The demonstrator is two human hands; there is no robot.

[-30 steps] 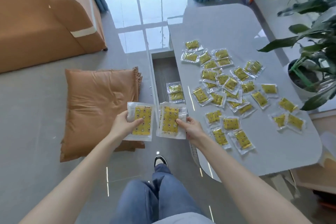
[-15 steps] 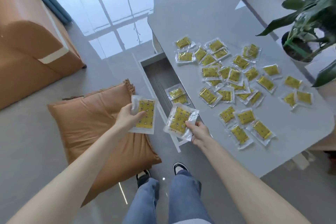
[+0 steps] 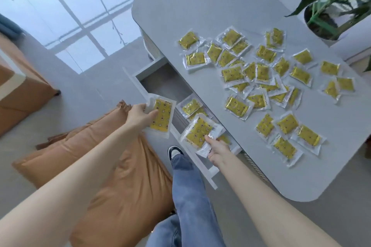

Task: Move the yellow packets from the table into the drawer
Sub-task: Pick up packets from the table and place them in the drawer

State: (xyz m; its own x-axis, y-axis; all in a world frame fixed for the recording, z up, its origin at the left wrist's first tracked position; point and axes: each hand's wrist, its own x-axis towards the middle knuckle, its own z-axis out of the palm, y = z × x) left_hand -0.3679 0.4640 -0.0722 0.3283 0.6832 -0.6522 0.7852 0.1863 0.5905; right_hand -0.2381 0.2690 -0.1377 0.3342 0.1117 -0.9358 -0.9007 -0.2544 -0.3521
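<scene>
Two yellow packets in transit. The left packet (image 3: 160, 115) is held over the drawer's outer rail, pinched at its edge by the left grip (image 3: 138, 115) with the thumb on the printed face. The right packet (image 3: 197, 131) is over the near end of the drawer (image 3: 166, 84), and the right grip (image 3: 217, 148) is closed on its lower corner. The drawer is pulled out from under the bench (image 3: 200, 16), with a couple of packets in the drawer (image 3: 190, 106) already and most of its grey floor bare. Step in hand, as I read it: the drop-off. The next move calls for bringing the left packet inboard of the rail, lowering both and letting go, then going back for more. The task is at an early stage, since the bulk of the loose packets (image 3: 259, 74) sit scattered and overlapping mid-bench. The packets are flat rectangular pouches with a clear crinkly film border, a yellow printed insert and glossy glare. They look light and floppy, so they should land flat but slide easily. The bench top is smooth matte grey with rounded corners. A tan fabric cushion (image 3: 120, 176) lies on the glossy floor just beside the drawer, and a potted plant (image 3: 331, 6) stands at the far bench edge.
</scene>
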